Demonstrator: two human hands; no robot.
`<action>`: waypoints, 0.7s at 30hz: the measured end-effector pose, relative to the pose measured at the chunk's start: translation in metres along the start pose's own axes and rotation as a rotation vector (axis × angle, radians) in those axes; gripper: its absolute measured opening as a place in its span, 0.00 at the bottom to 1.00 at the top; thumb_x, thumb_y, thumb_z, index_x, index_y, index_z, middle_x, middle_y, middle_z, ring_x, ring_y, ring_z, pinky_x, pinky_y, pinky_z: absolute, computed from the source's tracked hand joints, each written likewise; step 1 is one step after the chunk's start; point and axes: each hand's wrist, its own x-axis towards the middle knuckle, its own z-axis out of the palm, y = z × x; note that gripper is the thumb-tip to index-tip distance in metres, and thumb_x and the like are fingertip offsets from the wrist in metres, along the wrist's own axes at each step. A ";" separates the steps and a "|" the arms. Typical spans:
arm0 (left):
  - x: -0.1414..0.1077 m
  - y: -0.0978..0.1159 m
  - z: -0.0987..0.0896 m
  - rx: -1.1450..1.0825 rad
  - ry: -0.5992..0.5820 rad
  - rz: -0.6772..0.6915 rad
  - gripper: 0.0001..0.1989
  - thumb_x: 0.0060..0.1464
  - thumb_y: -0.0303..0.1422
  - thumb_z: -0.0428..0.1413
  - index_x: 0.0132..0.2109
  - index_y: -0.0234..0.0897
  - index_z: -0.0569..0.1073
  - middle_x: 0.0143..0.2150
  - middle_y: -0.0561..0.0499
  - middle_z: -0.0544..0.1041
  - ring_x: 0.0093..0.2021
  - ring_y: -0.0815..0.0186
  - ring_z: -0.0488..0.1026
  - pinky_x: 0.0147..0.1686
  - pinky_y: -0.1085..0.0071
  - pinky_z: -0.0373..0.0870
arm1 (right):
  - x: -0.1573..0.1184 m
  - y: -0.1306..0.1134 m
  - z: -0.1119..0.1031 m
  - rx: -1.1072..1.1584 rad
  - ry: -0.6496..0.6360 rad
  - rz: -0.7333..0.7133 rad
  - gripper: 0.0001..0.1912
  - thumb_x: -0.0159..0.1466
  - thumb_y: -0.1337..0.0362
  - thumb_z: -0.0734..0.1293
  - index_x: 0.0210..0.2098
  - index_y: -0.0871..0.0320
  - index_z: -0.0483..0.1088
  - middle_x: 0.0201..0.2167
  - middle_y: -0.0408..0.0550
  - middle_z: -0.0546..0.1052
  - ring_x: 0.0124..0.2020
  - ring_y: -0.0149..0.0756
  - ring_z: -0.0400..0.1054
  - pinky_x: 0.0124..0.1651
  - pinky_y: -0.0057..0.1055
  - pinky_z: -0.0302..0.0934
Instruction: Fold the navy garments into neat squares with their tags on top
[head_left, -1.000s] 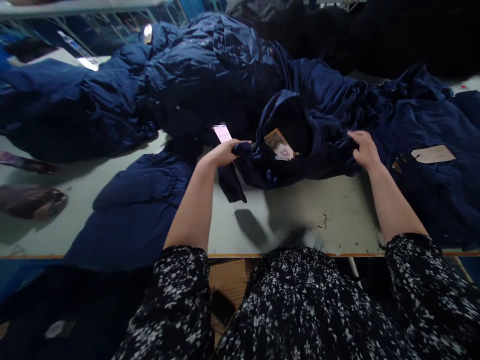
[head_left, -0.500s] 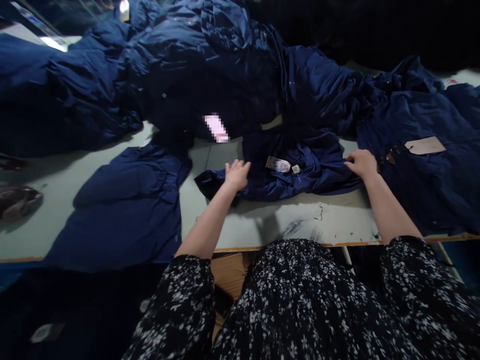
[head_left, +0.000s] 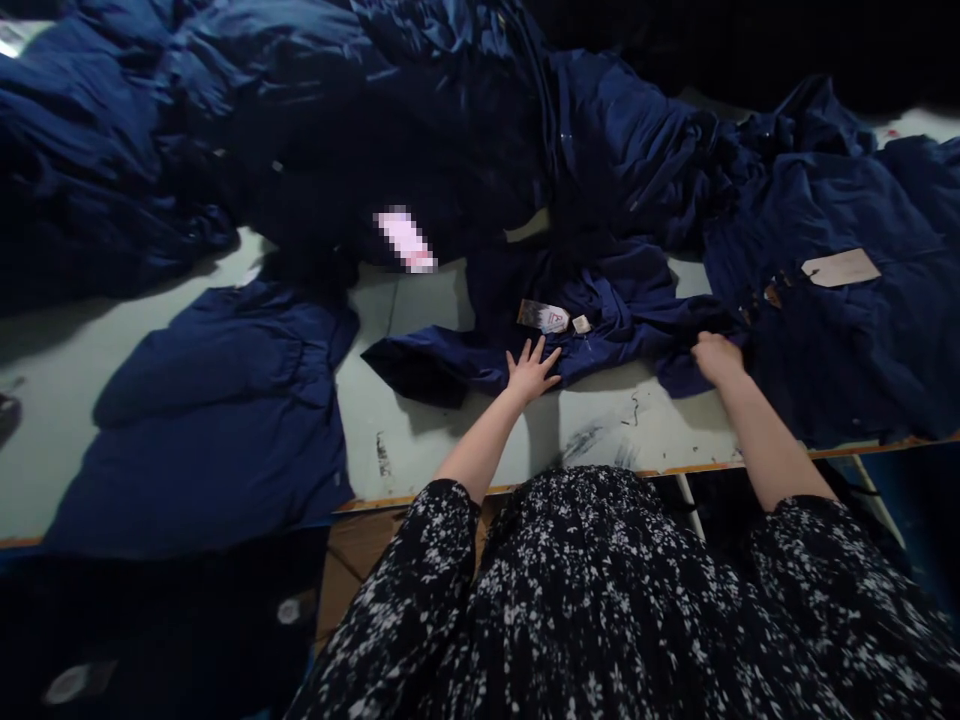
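Note:
A dark blue garment (head_left: 615, 340) lies crumpled across the middle of the table (head_left: 420, 460), a paper tag (head_left: 544, 316) and a small white label (head_left: 582, 324) on top of it. My left hand (head_left: 531, 372) rests on the garment just below the tag, its fingers spread. At the garment's right part, my right hand (head_left: 718, 358) has its fingers closed on the cloth. One sleeve-like end of the garment extends left of my left hand.
A folded blue garment (head_left: 217, 420) lies at the left. More blue clothing (head_left: 337, 130) is heaped along the back. On the right, another blue garment (head_left: 862, 340) carries a beige tag (head_left: 841, 268). The table's front edge (head_left: 660, 472) runs close to my body.
My left hand has moved right along the garment, and its fingers have spread. My right hand has shifted slightly down, where the garment's right part now hangs lower toward me. The view has shifted slightly.

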 end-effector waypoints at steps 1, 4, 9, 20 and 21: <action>0.000 0.000 0.001 0.005 0.009 -0.002 0.35 0.66 0.47 0.54 0.76 0.57 0.55 0.81 0.46 0.40 0.79 0.41 0.37 0.68 0.25 0.38 | 0.002 0.009 -0.004 -0.036 0.031 0.061 0.11 0.60 0.70 0.66 0.36 0.60 0.82 0.42 0.67 0.79 0.47 0.55 0.72 0.47 0.46 0.68; -0.002 0.003 0.003 0.017 0.020 -0.015 0.35 0.66 0.46 0.54 0.76 0.56 0.55 0.81 0.46 0.40 0.79 0.42 0.36 0.69 0.26 0.36 | 0.011 0.005 -0.017 -0.014 0.121 0.031 0.10 0.59 0.70 0.67 0.33 0.59 0.82 0.43 0.65 0.79 0.51 0.57 0.71 0.51 0.49 0.67; -0.005 0.002 0.008 0.004 0.044 -0.008 0.34 0.66 0.46 0.54 0.76 0.57 0.55 0.81 0.48 0.41 0.80 0.44 0.36 0.70 0.29 0.34 | 0.037 -0.079 -0.028 0.235 0.091 -0.244 0.16 0.62 0.69 0.65 0.43 0.52 0.83 0.46 0.52 0.82 0.48 0.46 0.74 0.52 0.39 0.68; -0.013 -0.003 0.021 -0.060 0.172 0.010 0.32 0.65 0.45 0.57 0.73 0.55 0.63 0.80 0.48 0.48 0.79 0.45 0.44 0.73 0.36 0.34 | 0.090 -0.192 0.013 0.293 0.073 -0.421 0.25 0.63 0.73 0.63 0.58 0.60 0.75 0.52 0.58 0.80 0.52 0.50 0.70 0.57 0.42 0.63; -0.013 -0.003 0.023 -0.065 0.185 0.013 0.32 0.64 0.45 0.57 0.73 0.55 0.63 0.80 0.48 0.48 0.79 0.46 0.45 0.73 0.36 0.34 | 0.090 -0.190 0.020 0.311 0.072 -0.403 0.23 0.62 0.74 0.63 0.55 0.60 0.77 0.50 0.57 0.81 0.50 0.49 0.70 0.56 0.42 0.64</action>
